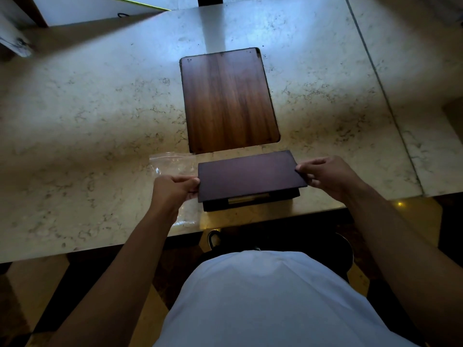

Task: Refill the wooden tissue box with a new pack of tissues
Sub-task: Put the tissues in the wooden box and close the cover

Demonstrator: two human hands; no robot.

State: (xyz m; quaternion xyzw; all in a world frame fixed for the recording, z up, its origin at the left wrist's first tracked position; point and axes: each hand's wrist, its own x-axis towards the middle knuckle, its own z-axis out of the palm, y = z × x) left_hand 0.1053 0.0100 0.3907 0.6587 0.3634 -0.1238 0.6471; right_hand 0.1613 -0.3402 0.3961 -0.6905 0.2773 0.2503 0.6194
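We hold the dark panel (250, 175) of the wooden tissue box (250, 200) by its two short ends, over the box body, which sits at the near edge of the counter (100, 121) at about 6 o'clock. The left hand (172, 190) pinches the panel's 9 o'clock end, fingers (185, 179) narrow and closed on the edge; the right hand (328, 175) pinches the 3 o'clock end the same way. The panel's long axis runs from 9 to 3 o'clock, tilted slightly, and it overhangs the body below, so it looks not yet seated; a pale strip shows in the gap at the near side, and we cannot tell whether that is tissue. Both hands are equally near.

A crumpled clear plastic wrapper (172, 164) lies just beside the box at 9 o'clock, partly under our left hand. A walnut board (229, 98) lies at 12 o'clock, close to the box's far edge. Open counter spreads toward 3 and 9 o'clock; the drop-off edge is right beside the box's near side, leaving little room toward us.
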